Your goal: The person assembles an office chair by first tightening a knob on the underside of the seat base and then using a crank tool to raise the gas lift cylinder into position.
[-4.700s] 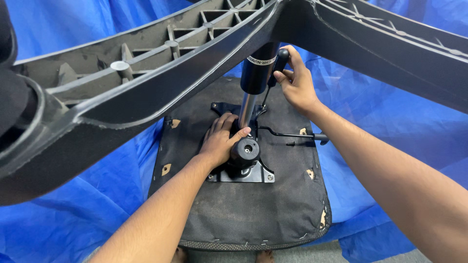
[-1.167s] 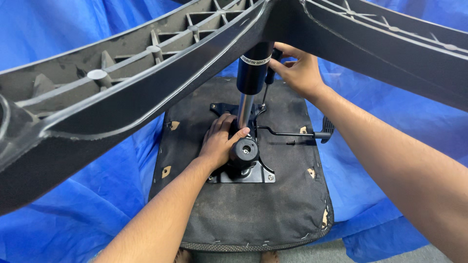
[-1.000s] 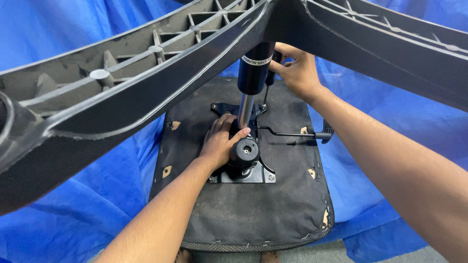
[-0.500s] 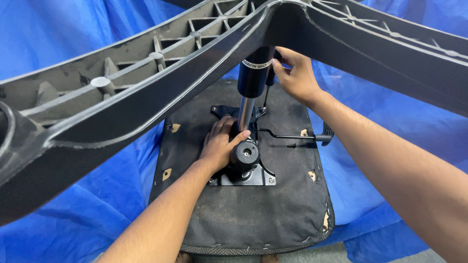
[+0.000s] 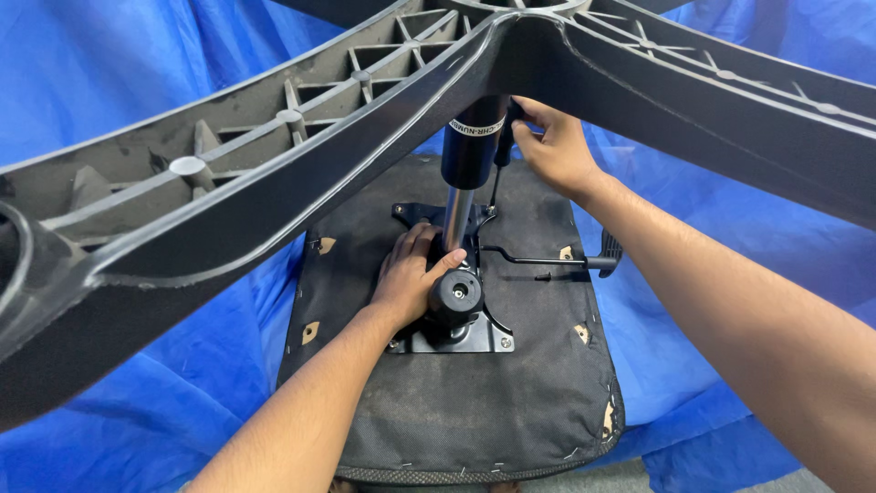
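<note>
Right hand point(image 5: 552, 151) has slid higher up the gas-lift cylinder point(image 5: 473, 151), gripping it; left hand point(image 5: 411, 278) clasps the seat mechanism plate point(image 5: 474, 340); base seating underway, needs firm downward press.

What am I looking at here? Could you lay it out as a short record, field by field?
Setting: blue sheet spread under and behind everything
Main thing: upside-down chair seat, dark fabric underside up
Fitted on it: black metal plate with a round knob and a side lever
Standing up: gas cylinder, reaching up to the grey star base
Left hand: rests on the plate at the cylinder's foot
Right hand: grips near the cylinder's top
</note>
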